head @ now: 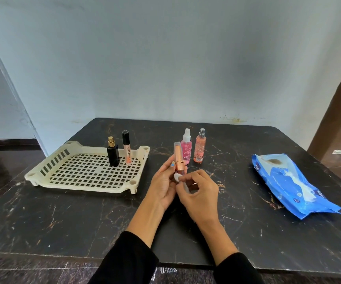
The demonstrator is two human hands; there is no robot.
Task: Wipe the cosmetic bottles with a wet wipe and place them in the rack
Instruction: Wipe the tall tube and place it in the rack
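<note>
My left hand point(162, 184) holds a slim rose-gold cosmetic bottle point(178, 155) upright above the table's middle. My right hand point(199, 190) pinches a small white wet wipe point(178, 177) against the bottle's lower end. A cream plastic rack point(83, 177) lies at the left. Inside it, at the back, stand a black perfume bottle with a gold top point(112, 153) and a lip gloss tube point(127, 150). Two spray bottles stand behind my hands: a pink one point(186, 147) and an orange one point(200, 147).
A blue pack of wet wipes point(292, 184) lies on the right of the dark marble table point(63, 222). A pale wall rises behind the table. A brown door frame stands at the far right.
</note>
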